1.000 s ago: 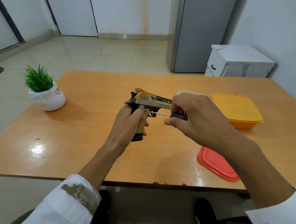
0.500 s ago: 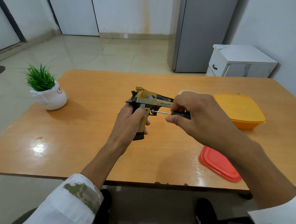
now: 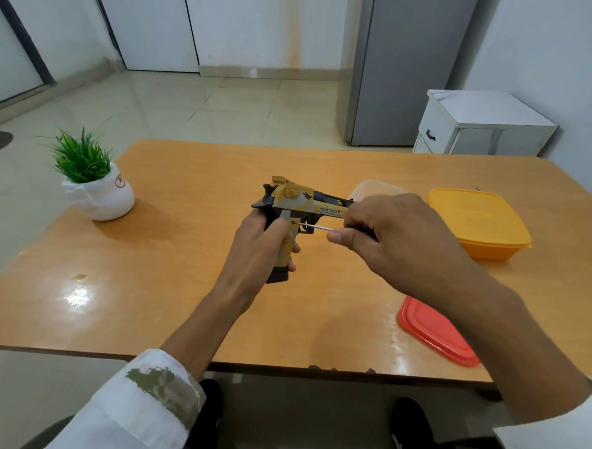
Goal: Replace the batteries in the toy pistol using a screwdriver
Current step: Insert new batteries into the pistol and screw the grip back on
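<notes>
Judging by its plastic look, the toy pistol [image 3: 300, 207] should be light, stiff and slightly slick, best held by the handle. It stands upright over the middle of the worktop [image 3: 187, 264]. The left grip [image 3: 258, 247] wraps its handle. The right grip [image 3: 401, 239] pinches the screwdriver [image 3: 317, 227], tip at a screw near the trigger.
</notes>
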